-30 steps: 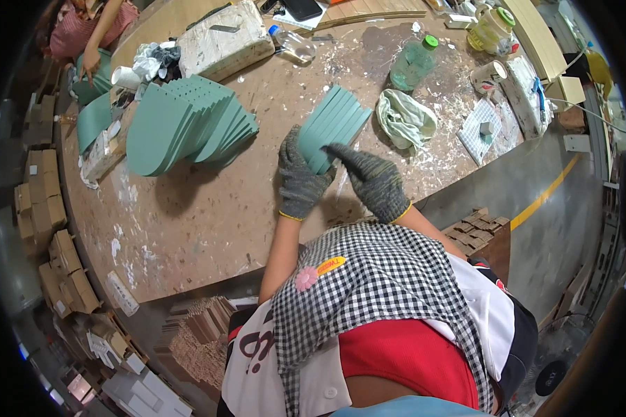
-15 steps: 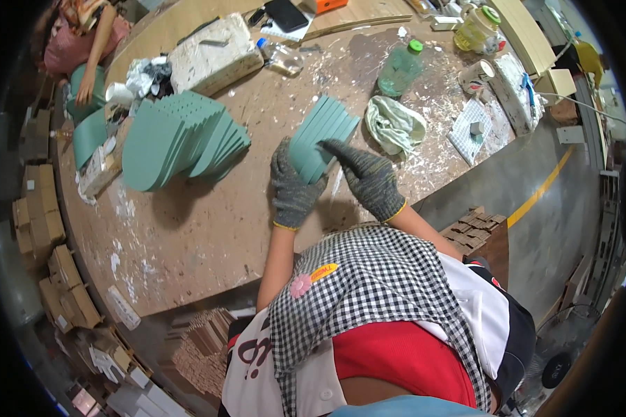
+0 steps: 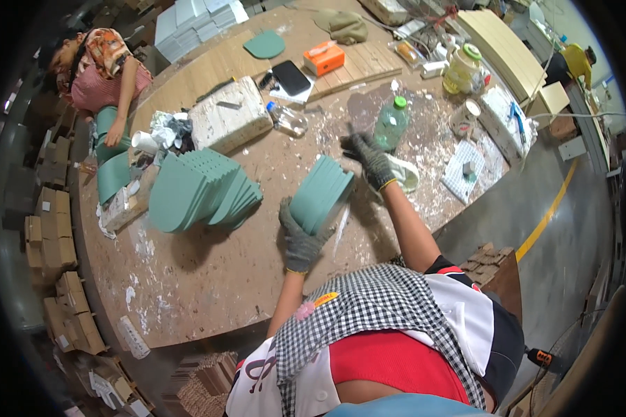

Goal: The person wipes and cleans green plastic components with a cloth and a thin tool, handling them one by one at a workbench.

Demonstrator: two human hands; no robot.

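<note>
My left hand (image 3: pixel 299 240), in a grey knitted glove, grips a small stack of green panels (image 3: pixel 321 194) with rounded ends, tilted above the table. My right hand (image 3: pixel 370 158), gloved alike, is away from that stack, over a crumpled white cloth (image 3: pixel 402 174) and just left of a green-capped bottle (image 3: pixel 392 124). Its fingers look stretched out and apart, somewhat blurred, and I see nothing held in them. The hand hides part of the cloth. Left of my left hand, a larger fanned pile of the same green panels (image 3: pixel 191 191) rests on the table.
A paint-spattered white block (image 3: pixel 231 117), a clear bottle (image 3: pixel 286 119), a phone (image 3: pixel 291 78) and an orange box (image 3: pixel 324 58) lie farther back. At far left a co-worker (image 3: pixel 111 87) handles green pieces. A paper cup (image 3: pixel 465 118) and a jar (image 3: pixel 464 69) stand at right.
My right hand has left the small stack and moved right and away, to over the cloth. My left hand still holds the panels. The view has tilted up, showing more of the far table.
</note>
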